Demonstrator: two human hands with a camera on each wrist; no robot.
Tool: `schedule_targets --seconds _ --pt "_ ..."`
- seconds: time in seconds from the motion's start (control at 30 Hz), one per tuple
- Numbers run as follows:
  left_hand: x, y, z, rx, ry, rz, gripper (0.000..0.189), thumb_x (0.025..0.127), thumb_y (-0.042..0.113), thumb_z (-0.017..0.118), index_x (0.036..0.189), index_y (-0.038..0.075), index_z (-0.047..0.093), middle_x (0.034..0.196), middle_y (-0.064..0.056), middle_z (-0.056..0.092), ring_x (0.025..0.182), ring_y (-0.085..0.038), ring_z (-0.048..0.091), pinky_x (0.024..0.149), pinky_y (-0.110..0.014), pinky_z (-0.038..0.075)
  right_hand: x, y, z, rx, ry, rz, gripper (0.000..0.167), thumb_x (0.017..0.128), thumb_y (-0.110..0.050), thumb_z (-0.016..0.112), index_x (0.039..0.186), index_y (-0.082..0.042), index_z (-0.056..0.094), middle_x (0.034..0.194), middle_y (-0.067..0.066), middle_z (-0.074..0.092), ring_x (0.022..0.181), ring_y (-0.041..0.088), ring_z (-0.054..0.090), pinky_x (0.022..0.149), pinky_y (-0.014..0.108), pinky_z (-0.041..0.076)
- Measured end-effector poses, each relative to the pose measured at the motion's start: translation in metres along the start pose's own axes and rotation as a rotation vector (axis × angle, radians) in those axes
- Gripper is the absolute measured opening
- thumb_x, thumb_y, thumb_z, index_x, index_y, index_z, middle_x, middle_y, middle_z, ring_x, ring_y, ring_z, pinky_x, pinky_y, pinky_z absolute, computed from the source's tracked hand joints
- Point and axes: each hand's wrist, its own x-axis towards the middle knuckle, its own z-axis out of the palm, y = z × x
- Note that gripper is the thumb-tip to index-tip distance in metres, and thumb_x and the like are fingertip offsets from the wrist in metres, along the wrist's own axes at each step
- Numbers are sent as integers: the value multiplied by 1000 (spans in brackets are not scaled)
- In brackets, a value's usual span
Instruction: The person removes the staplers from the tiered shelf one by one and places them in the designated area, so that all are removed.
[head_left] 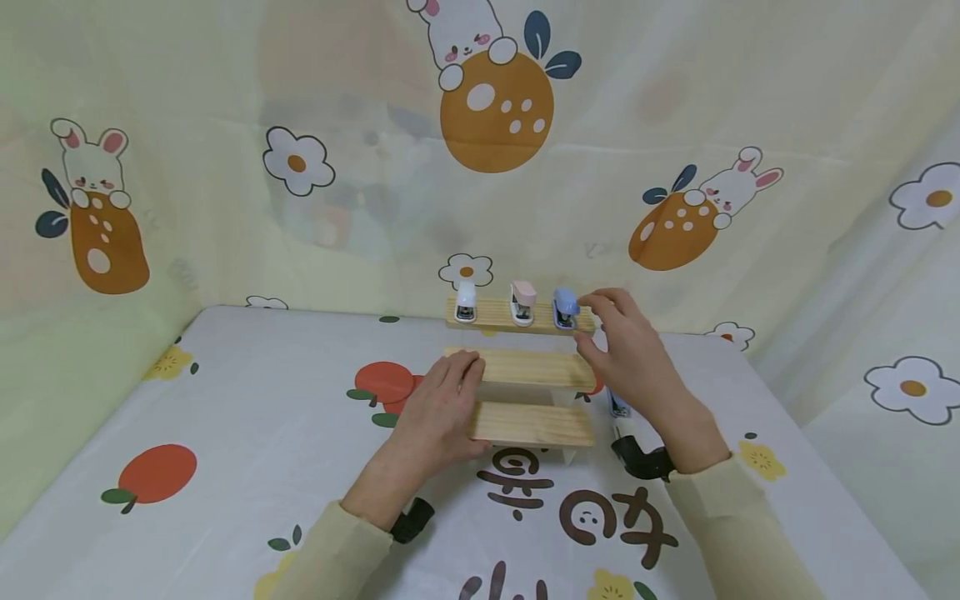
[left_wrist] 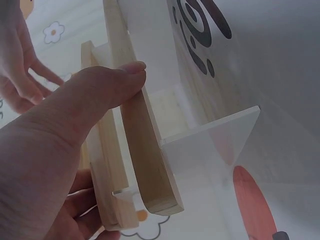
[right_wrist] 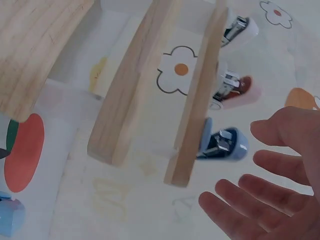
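Note:
A three-step wooden shelf (head_left: pixel 536 423) with white side supports stands on the table. My left hand (head_left: pixel 442 408) grips its left end, the thumb (left_wrist: pixel 112 85) over the front step and the fingers at the step behind. Along the top step, in a row, stand a white mini stapler (head_left: pixel 466 302), a pink mini stapler (head_left: pixel 522 303) and a blue mini stapler (head_left: pixel 566 309). Beside the blue one is my right hand (head_left: pixel 637 358), thumb and fingers spread and holding nothing. A gap shows between this hand and the blue stapler (right_wrist: pixel 227 144) in the right wrist view.
Right of the shelf, partly hidden by my right forearm, a blue object (head_left: pixel 618 405) lies on the table (head_left: pixel 262 433). A printed curtain (head_left: pixel 360 225) hangs right behind the top step. The tablecloth carries printed fruit and flowers.

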Motion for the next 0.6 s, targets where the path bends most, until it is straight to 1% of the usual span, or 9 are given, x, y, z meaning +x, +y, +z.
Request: schedule_targets --seconds 0.17,0.27,0.43,0.6 --pt "0 0 0 1 -2 -5 108 59 49 93 143 2 44 145 -10 48 135 -24 44 116 -33 41 10 -2 7 -8 -16 -5 44 90 -7 69 130 5 54 137 22 45 113 37 55 98 53 53" --pt "0 0 0 6 -8 -6 108 59 49 92 143 2 44 145 -10 47 136 -24 43 116 -33 40 15 -3 11 -4 -17 -11 45 91 -8 68 131 5 54 140 23 44 114 38 56 98 53 53" --pt "0 1 0 12 -8 -2 107 59 49 92 143 3 44 145 -10 48 136 -24 44 116 -33 40 23 -6 16 5 -39 14 43 93 -10 65 132 4 54 146 23 39 117 40 57 99 53 53" --pt "0 1 0 16 -1 -1 106 59 49 92 142 3 45 144 -9 49 135 -24 44 116 -33 40 29 -6 23 6 -67 28 43 94 -12 63 133 4 53 147 23 39 118 41 57 99 53 52"
